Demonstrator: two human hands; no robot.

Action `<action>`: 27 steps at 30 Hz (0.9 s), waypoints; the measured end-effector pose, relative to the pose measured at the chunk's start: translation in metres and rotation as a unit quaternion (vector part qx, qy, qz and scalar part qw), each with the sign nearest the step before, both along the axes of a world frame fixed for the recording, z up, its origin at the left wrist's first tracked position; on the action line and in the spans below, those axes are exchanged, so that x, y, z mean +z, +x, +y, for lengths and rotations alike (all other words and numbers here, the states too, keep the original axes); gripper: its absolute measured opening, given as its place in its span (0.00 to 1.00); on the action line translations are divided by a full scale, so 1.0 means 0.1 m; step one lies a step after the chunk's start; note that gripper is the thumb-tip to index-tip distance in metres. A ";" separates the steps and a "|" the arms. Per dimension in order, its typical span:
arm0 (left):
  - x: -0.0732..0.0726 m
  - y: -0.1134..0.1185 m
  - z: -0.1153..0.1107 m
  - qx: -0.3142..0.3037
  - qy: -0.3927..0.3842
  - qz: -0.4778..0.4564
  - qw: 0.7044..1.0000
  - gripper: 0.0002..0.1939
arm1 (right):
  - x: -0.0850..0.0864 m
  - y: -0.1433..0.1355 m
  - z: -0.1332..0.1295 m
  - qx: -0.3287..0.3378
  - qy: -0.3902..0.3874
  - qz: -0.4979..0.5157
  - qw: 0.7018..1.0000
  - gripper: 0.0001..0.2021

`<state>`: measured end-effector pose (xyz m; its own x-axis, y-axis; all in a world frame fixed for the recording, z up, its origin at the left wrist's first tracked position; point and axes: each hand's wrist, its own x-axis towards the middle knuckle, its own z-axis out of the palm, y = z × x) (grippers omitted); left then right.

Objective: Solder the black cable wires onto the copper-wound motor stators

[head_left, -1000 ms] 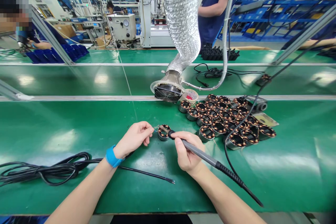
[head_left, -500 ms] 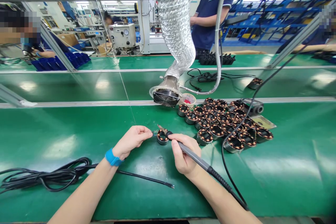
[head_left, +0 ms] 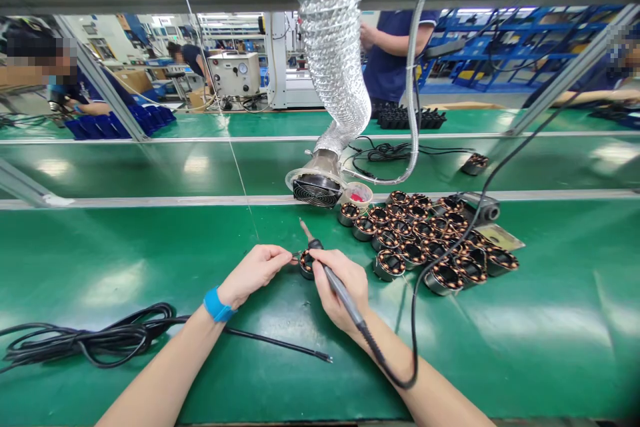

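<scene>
My right hand (head_left: 343,283) grips a soldering iron (head_left: 344,293) like a pen, its tip pointing up and away past a motor stator (head_left: 305,265). This stator is a dark ring with copper windings, standing alone on the green bench and partly hidden by my right hand. From the left, my left hand (head_left: 260,270) reaches to the stator's edge, thumb and forefinger pinched on a thin solder wire (head_left: 237,163) that hangs from above. Fine strands show at those fingertips, too small to tell apart.
Several more stators (head_left: 400,233) stand grouped at right. A fume hood with a black fan grille (head_left: 317,192) hangs ahead, beside a small tub (head_left: 358,196). Coiled black cable (head_left: 100,337) lies at left, its stripped end before me. Co-workers are at the far benches.
My right hand and the soldering iron have moved left, closer to the stator, the iron turning more upright. The iron's cord has swung left. My left hand has shifted slightly right.
</scene>
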<state>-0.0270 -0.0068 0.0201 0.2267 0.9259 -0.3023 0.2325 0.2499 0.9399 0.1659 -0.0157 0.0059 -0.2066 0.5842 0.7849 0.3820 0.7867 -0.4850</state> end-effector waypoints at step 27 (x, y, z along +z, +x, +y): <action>-0.21 -0.13 0.25 0.149 0.089 -0.169 0.970 0.19 | -0.06 -0.11 0.02 -0.013 -0.080 0.039 0.996 0.22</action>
<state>-0.0402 0.0180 -0.0010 -0.0001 0.9963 -0.0858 -0.1543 0.0847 0.9844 0.1551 -0.0141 0.0002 -0.1311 0.7076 0.6944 0.3573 0.6871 -0.6326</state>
